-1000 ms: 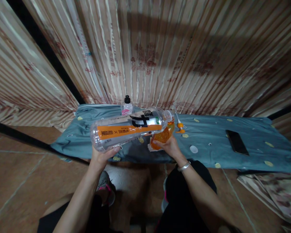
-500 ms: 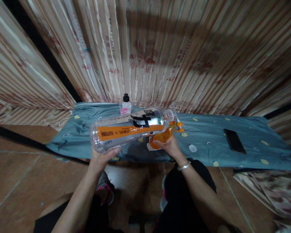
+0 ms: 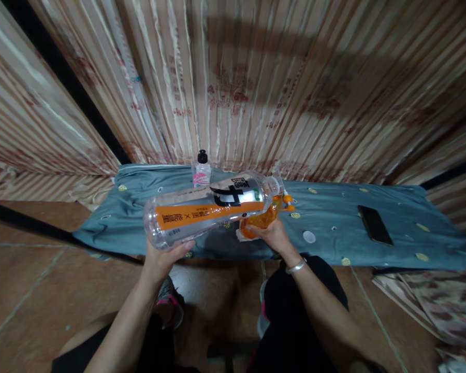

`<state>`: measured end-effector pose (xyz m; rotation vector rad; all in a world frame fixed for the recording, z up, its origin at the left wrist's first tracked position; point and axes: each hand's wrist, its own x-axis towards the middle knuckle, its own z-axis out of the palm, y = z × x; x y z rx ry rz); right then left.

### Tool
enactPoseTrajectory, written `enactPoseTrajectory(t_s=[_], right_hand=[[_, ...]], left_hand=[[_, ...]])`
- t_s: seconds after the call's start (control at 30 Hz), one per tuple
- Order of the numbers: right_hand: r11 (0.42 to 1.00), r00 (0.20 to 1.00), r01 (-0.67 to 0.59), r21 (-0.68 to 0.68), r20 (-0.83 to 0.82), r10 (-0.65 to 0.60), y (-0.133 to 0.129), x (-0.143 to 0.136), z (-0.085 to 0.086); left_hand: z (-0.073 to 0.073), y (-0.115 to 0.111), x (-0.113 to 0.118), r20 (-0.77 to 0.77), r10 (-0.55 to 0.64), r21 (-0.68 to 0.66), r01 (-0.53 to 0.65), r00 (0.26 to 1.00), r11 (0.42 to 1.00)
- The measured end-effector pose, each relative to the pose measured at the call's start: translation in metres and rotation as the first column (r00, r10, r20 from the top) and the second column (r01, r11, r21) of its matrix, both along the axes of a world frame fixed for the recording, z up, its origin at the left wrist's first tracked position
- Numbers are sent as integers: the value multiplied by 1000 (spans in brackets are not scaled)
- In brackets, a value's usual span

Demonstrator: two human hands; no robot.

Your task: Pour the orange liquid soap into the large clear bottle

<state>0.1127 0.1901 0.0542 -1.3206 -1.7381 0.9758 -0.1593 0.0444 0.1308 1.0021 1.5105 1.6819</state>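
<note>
A large clear bottle [image 3: 205, 207] with an orange and silver label lies tilted on its side in the air, its mouth to the right. My left hand [image 3: 166, 261] holds it from below near its base. My right hand [image 3: 272, 234] is closed round a smaller orange bottle [image 3: 259, 220], under the large bottle's neck. The large bottle's mouth is at the top of the orange bottle; whether they touch is unclear. Orange and white pieces [image 3: 288, 202] show just right of the two bottles. A whitish scrap [image 3: 244, 236] shows at the orange bottle's base.
On the blue-green cloth [image 3: 330, 207] stands a small bottle [image 3: 202, 174] with a black cap, behind the large bottle. A white round piece [image 3: 308, 237] and a black phone [image 3: 375, 225] lie to the right. A striped curtain [image 3: 252, 93] hangs behind, with dark poles at the sides.
The large bottle's neck has shifted slightly to the right and its body has turned a little. Both hands keep their holds.
</note>
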Motion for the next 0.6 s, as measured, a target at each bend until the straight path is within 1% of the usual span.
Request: enactPoseTrajectory(t_s=[0.2,0.37,0.6], right_hand=[[1000,1000,17,-15,2,-17,0,0,1],[1000,1000,-7,-16,-23,7,-1,-1,0],[1000,1000,-1,-27,-28,0,0,-1,-1]], left_hand=[[0,-2,0,-8,-2,7,2,1000,1000],[-2,-3,1,-15,-13,6,13,1000,1000],[2,-3,4,-19,-12,-18,12,1000,1000]])
